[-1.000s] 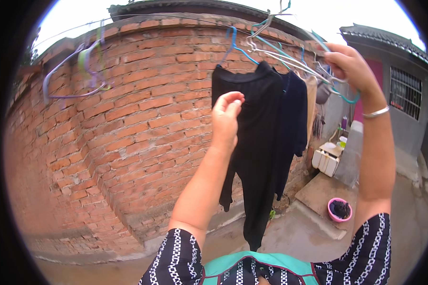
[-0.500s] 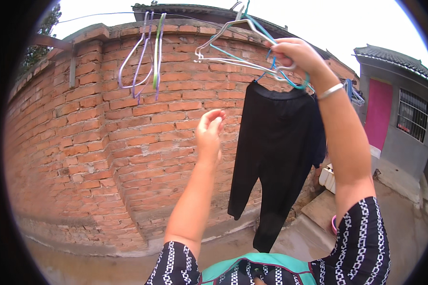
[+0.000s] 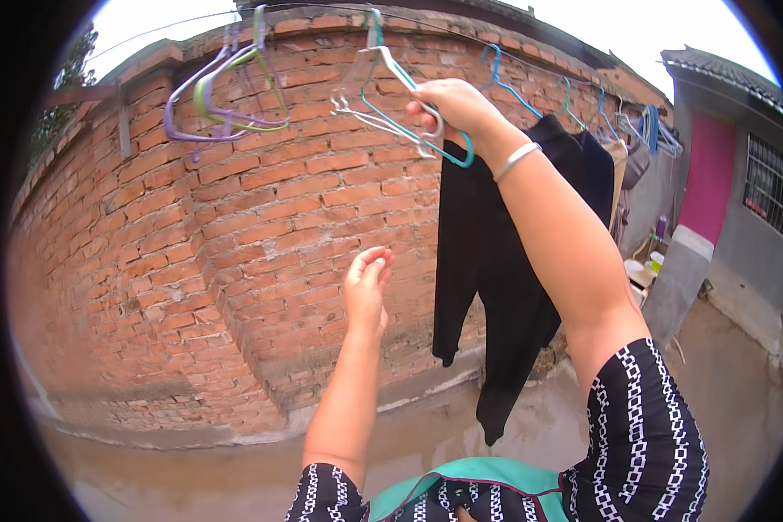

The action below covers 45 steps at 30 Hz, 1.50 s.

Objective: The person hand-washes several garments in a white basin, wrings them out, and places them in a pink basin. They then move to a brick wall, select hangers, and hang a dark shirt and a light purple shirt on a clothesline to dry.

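My right hand (image 3: pixel 454 111), with a silvery bangle on the wrist, is closed round the right end of a few hangers. They are a teal hanger (image 3: pixel 468 162) and white hangers (image 3: pixel 383 123) bunched together, with a hook up at the line. Lower and to the left, my left hand (image 3: pixel 368 280) is raised with its fingers curled in toward the thumb, and I see nothing in it. Black trousers (image 3: pixel 496 252) hang just right of and below the bunch, partly behind my right forearm. Purple hangers (image 3: pixel 178 130) and a green hanger (image 3: pixel 202 97) hang from the line further left.
A thin wire line (image 3: pixel 313 9) runs along the top of a brick wall (image 3: pixel 261 226). Further right hang a blue hanger (image 3: pixel 505 78), more clothes (image 3: pixel 633 161) and a cluster of hangers (image 3: pixel 657 130). A grey building with a pink door (image 3: pixel 707 174) stands at the right.
My right hand has moved left with the teal and white hangers, and their hook now appears at the line. The left hand sits lower. The purple and green hangers have swung round.
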Available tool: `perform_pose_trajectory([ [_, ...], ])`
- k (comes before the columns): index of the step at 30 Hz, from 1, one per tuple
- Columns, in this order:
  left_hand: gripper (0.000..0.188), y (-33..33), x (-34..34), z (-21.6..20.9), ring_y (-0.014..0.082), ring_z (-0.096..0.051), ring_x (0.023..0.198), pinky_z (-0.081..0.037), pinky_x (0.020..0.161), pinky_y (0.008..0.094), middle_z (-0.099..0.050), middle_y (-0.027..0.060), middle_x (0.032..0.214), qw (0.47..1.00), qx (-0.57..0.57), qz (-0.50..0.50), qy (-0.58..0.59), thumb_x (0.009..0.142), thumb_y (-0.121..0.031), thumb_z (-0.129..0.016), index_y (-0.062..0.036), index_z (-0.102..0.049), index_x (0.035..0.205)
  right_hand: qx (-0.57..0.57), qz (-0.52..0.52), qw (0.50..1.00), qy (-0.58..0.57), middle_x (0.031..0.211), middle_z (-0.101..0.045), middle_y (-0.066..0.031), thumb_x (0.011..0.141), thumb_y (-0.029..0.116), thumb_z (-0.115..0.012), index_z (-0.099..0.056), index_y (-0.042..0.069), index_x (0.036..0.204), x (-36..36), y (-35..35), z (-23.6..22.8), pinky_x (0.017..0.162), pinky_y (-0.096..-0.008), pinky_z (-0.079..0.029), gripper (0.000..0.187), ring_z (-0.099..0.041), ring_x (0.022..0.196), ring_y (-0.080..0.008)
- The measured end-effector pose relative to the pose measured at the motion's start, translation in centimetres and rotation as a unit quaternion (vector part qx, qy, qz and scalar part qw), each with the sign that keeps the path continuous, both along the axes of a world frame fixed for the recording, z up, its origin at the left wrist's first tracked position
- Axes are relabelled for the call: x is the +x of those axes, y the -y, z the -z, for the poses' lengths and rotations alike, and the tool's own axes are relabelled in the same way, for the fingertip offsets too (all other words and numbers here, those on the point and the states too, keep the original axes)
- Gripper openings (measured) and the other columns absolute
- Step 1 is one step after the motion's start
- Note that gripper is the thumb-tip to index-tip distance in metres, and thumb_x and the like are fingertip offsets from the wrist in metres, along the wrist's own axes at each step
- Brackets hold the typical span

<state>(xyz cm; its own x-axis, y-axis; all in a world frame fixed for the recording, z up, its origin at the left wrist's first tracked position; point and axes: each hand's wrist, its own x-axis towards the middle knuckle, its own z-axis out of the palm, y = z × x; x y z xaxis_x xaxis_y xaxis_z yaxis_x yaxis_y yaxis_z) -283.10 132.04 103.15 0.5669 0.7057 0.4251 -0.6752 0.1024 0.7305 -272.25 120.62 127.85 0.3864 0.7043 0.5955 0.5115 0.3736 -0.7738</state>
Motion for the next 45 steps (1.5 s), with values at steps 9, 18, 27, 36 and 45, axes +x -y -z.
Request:
perform_pose_trajectory([
  [9,0.018,5.5,3.3,1.6,0.0179,-0.059,0.096,-0.045,0.086,0.0303,-0.063,0.0073,0.100,0.997,0.038,0.014,-0.063,0.086,-0.008,-0.050,-0.0042,-0.056,0.102,0.026,0.177,0.947,0.268,0.077,-0.066,-0.0094,0.081,0.015,-0.050,-0.064,0.000,0.089,5.4,-0.6,-1.4,0.068,-0.0317,-0.049,0.022,-0.062,0.074,-0.0150],
  [18,0.017,5.7,1.0,2.5,0.0169,-0.059,0.096,-0.045,0.085,0.0301,-0.063,0.0072,0.099,0.994,0.035,-0.010,-0.101,0.087,-0.009,-0.050,-0.0052,-0.056,0.102,-0.068,0.117,0.982,0.134,0.076,-0.062,-0.0052,0.086,0.012,-0.048,-0.054,-0.001,0.117,5.6,0.2,-1.1,0.054,-0.0236,-0.044,0.035,-0.053,0.058,-0.0101],
  [27,0.017,14.7,7.4,10.4,0.0156,-0.059,0.095,-0.044,0.084,0.0278,-0.063,0.0064,0.097,0.951,0.057,0.207,-0.224,0.086,-0.010,-0.051,-0.0052,-0.058,0.101,0.134,0.092,0.962,0.219,0.098,-0.059,-0.0107,0.084,0.009,-0.057,-0.058,-0.001,0.103,3.1,16.6,19.8,0.080,-0.0291,-0.046,0.022,-0.058,0.093,-0.0181],
  [36,0.024,40.1,22.1,22.7,0.0150,-0.057,0.097,-0.044,0.086,0.0319,-0.061,0.0052,0.101,0.738,0.196,0.502,-0.407,0.085,-0.014,-0.053,-0.0061,-0.056,0.107,-0.174,0.290,0.924,-0.178,0.093,-0.065,-0.0092,0.083,0.017,-0.058,-0.061,0.003,0.102,11.6,49.0,51.1,0.079,-0.0302,-0.047,0.024,-0.060,0.089,-0.0161],
  [45,0.023,60.1,34.2,30.2,0.0153,-0.057,0.099,-0.042,0.085,0.0300,-0.060,0.0052,0.107,0.631,0.175,0.582,-0.482,0.086,-0.015,-0.052,-0.0084,-0.056,0.108,-0.243,0.422,0.789,-0.374,0.092,-0.064,-0.0091,0.083,0.015,-0.058,-0.061,0.003,0.102,15.8,72.3,58.8,0.078,-0.0297,-0.047,0.022,-0.059,0.088,-0.0159],
])
